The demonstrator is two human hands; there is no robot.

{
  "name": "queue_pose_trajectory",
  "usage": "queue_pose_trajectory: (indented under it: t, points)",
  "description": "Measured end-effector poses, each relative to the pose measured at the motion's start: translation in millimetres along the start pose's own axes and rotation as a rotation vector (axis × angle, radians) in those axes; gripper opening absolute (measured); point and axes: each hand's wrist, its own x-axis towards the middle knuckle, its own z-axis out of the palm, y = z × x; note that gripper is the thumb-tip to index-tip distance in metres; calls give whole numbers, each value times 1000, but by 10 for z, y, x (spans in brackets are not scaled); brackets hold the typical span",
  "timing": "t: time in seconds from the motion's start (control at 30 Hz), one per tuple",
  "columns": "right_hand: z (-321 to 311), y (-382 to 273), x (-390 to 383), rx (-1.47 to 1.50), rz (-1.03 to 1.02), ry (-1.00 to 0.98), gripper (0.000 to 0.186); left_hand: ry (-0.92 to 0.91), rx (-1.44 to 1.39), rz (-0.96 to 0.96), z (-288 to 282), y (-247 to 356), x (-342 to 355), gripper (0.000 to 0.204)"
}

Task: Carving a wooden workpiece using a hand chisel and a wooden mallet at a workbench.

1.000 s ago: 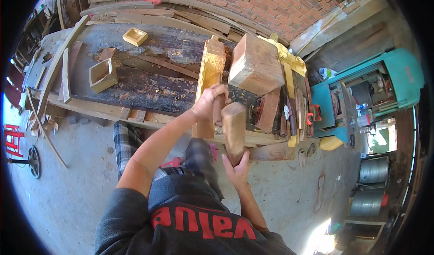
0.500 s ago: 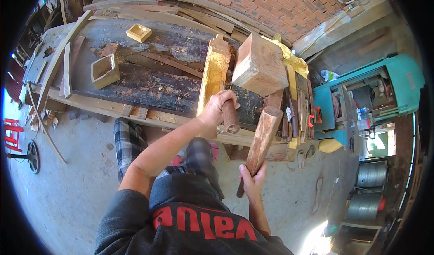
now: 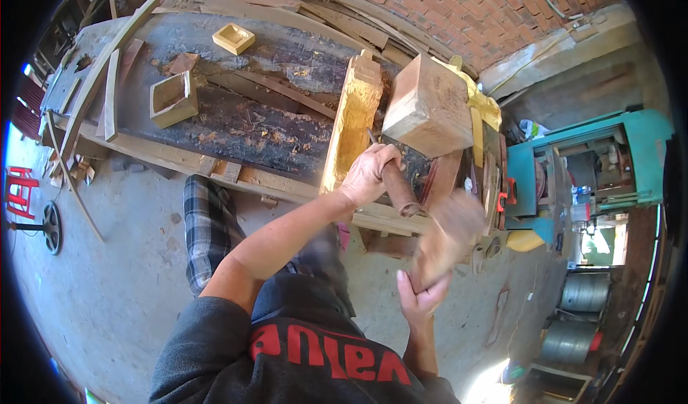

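My left hand (image 3: 369,175) is wrapped round the brown wooden handle of a chisel (image 3: 401,191). The tool leans, its handle end toward me and its blade tip at the right wall of a hollowed yellow wooden piece (image 3: 354,103) on the bench. In my right hand (image 3: 424,300) is a thick wooden mallet (image 3: 451,236), smeared by motion. The mallet's head is off to the right of the chisel handle, with a gap between them. A large squared wooden block (image 3: 428,110) stands just right of the hollowed piece.
The dark, worn workbench (image 3: 265,142) carries a small yellow box (image 3: 233,39), a larger open wooden box (image 3: 173,103) and long strips (image 3: 111,96). Several hand tools lie at its right end. A teal machine (image 3: 638,146) stands to the right, a brick wall (image 3: 459,10) behind.
The mallet has swung up and to the right, away from the chisel handle. The chisel now tilts more, its handle end farther right. The view has shifted slightly.
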Motion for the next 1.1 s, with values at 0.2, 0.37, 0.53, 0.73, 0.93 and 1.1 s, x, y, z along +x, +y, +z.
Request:
queue_pose_trajectory:
  t: [0.2, 0.37, 0.53, 0.73, 0.93, 1.1]
  points:
    - [99, 282, -47, -88, 324, -230, 64, -6, -31, 15, 1, -111, -123, 23]
    - [-24, 264, -154, 126, 86, -88, 48, 1, -41, 9, -13, -85, -95, 22]
    - [207, 421, 35, 20, 331, -234, 43, 50, -171, -59, -77, -129, -21, 21]
    - [78, 224, -184, 57, -33, -3, 60, 80, -90, 13, -69, -74, 20, 22]
    - [-74, 208, -219, 236, 263, -141, 62, 17, -69, -27, -35, 28, -140, 24]
    - [-178, 238, -100, 229, 328, -126, 60, 89, -69, -70, -8, 75, -32, 24]
